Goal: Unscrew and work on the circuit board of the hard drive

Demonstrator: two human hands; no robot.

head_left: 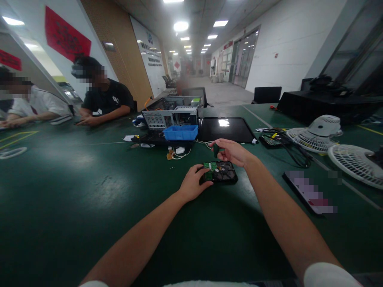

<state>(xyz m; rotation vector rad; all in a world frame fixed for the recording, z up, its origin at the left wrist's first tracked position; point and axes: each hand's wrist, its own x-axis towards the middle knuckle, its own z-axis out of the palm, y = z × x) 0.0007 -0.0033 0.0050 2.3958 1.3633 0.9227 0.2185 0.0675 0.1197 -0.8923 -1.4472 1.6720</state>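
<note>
A hard drive lies flat on the green table, its green circuit board facing up. My left hand grips the drive's left end, with the thumb along the near edge and the fingers over the board. Above the drive's far side, my right hand is closed around a short dark handle, which looks like a screwdriver. The screwdriver's tip is too small to make out, so I cannot tell whether it touches the drive.
Beyond the drive stand a blue tray, an opened computer case and a dark flat screen. White fan parts, cables and a phone lie at right. Two people sit at the far left.
</note>
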